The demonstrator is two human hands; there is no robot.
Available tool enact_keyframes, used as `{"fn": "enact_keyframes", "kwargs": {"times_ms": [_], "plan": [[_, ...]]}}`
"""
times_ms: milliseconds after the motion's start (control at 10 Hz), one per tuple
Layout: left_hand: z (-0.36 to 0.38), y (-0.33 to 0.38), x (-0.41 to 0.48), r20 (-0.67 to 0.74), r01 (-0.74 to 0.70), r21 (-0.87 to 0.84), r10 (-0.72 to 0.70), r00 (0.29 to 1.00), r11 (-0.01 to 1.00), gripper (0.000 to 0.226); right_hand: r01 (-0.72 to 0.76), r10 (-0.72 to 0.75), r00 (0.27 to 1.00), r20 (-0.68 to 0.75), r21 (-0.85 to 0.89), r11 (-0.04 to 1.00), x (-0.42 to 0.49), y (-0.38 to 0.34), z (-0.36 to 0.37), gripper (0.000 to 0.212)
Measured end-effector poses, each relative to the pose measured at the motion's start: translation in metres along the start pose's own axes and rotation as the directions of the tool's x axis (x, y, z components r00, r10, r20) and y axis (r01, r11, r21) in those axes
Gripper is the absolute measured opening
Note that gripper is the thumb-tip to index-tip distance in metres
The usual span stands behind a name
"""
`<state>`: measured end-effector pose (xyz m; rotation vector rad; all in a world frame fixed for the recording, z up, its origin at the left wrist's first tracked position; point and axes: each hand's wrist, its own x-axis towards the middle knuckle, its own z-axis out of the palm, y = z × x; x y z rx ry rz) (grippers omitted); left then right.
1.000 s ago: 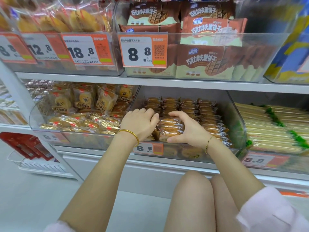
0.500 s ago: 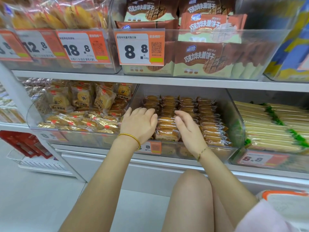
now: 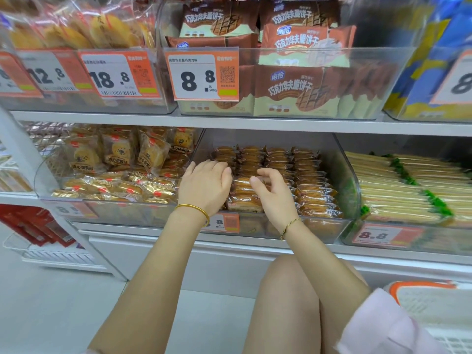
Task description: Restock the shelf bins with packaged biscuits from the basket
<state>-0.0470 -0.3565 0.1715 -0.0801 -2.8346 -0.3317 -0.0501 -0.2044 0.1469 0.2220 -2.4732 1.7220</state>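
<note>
Nearest, a white basket with an orange rim (image 3: pixel 434 305) sits lower right. Beyond, the left hand (image 3: pixel 204 185) lies flat, fingers (image 3: pixel 214 167) relaxed, on clear-wrapped brown biscuit packets (image 3: pixel 314 198) in the clear shelf bin (image 3: pixel 321 228); the right hand (image 3: pixel 275 195), flat earlier, now curls its fingers loosely over them.

This is a shop's snack aisle: white metal shelves (image 3: pixel 255 123) carry rows of clear plastic bins (image 3: pixel 343 175) packed with wrapped biscuits (image 3: pixel 309 195), each bin fronted by an orange-and-white price tag (image 3: pixel 201 75) printed with figures like 8.8, 12.8 and 18.8.
</note>
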Motion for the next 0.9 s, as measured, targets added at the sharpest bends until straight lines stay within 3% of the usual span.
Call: {"fn": "enact_keyframes", "kwargs": {"times_ms": [100,400,700,800,900], "plan": [[0.001,0.009,-0.005,0.008,-0.038,0.006,0.038,0.999,0.999,0.059,-0.018,0.019,0.999,-0.049,0.017,1.000,-0.003,-0.001,-0.001,0.036],[0.010,0.012,-0.007,-0.034,-0.021,-0.046,0.019,0.999,0.999,0.043,0.082,-0.086,0.996,-0.026,-0.151,0.985,-0.006,-0.003,0.012,0.029],[0.004,0.012,-0.008,-0.044,-0.036,-0.092,0.032,0.999,0.995,0.054,-0.024,0.024,1.000,0.004,-0.035,0.999,-0.006,-0.008,0.003,0.038],[0.001,0.009,-0.010,-0.104,-0.036,-0.204,0.014,0.994,0.978,0.057,-0.030,0.030,1.000,0.005,0.021,0.999,-0.009,-0.014,-0.002,0.038],[-0.005,0.005,-0.018,-0.211,0.029,-0.406,-0.125,0.969,0.914,0.053,-0.037,0.037,0.999,-0.008,0.021,0.999,-0.011,-0.020,-0.010,0.037]]}}
